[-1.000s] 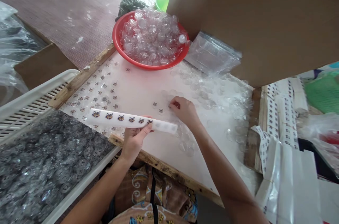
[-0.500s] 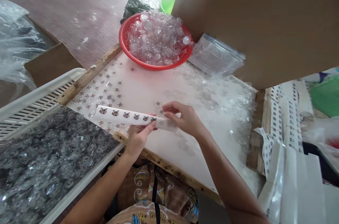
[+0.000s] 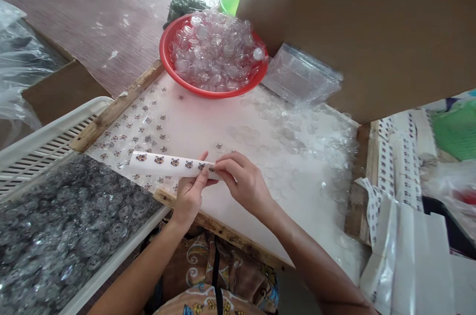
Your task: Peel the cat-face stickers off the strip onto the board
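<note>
Two bare hands, brought near each other, fingertips almost meeting.
The left forearm [image 3: 145, 258] enters between seven and eight o'clock and slants toward one; its hand [image 3: 189, 198] is clamped, thumb [image 3: 202, 179] pressed on top and pointing to one o'clock, an index fingertip showing beyond it. The right forearm [image 3: 308, 260] comes in from near five o'clock, its wrist lightly bent, the right hand [image 3: 243, 181] palm-down with curled fingers [image 3: 231, 162] aimed at ten; whether they grip is unclear.
</note>
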Tool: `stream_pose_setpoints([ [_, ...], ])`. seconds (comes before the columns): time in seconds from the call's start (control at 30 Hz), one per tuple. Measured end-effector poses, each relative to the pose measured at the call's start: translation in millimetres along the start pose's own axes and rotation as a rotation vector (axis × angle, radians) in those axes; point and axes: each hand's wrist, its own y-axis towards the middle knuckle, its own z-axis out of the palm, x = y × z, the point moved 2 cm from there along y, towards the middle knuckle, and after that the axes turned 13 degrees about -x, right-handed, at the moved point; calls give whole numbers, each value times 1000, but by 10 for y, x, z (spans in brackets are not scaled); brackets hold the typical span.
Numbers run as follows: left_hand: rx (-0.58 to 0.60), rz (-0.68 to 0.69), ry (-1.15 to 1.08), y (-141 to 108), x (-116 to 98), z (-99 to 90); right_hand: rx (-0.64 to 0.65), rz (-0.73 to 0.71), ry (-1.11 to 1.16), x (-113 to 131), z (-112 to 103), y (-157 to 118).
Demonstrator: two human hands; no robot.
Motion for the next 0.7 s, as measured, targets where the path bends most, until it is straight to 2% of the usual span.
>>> stream_pose_setpoints([
  [0.1,20,-25,-12,8,7,5,-37,3,62,29,-16,-11],
  [0.17,35,-33,-18,9,11,2,-86,94,141,-44,-96,44],
  [0.27,46,-28,-21,5,10,-9,-231,336,132,-362,-278,192],
  [0.33,70,-27,-5,-1,9,-11,-277,477,66,-646,-366,287],
  [0.43,109,-23,34,-9,9,-11,-207,568,-3,-988,-372,376],
  [0.5,118,-17,52,-12,8,-13,-138,569,-45,-1096,-316,403],
  [0.7,107,-5,61,-12,-2,-11,-68,530,-185,-1105,-153,465],
])
